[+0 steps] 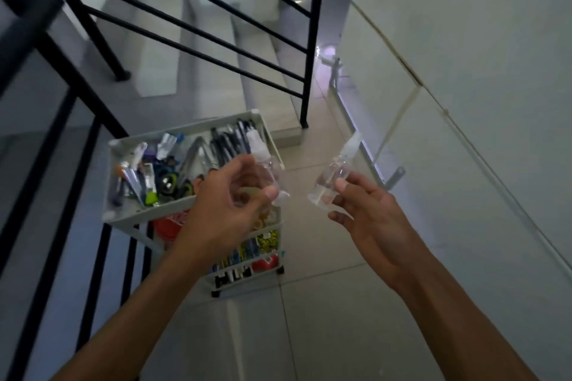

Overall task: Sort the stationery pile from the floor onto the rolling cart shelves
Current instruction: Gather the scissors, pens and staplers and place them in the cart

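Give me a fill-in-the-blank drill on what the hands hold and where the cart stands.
Each hand holds one clear spray ____.
The left hand holds its bottle above the cart's ____ shelf.
The rolling cart stands beside a black stair ____.
The right hand is off to the cart's ____ side.

Missing words: bottle; top; railing; right

Both forearms bare to the frame edge; hands [235,195] ungloved, ringless.

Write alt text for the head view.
The left hand and the right hand each hold a small clear plastic spray bottle above a white three-tier rolling cart full of stationery, beside a black stair railing.
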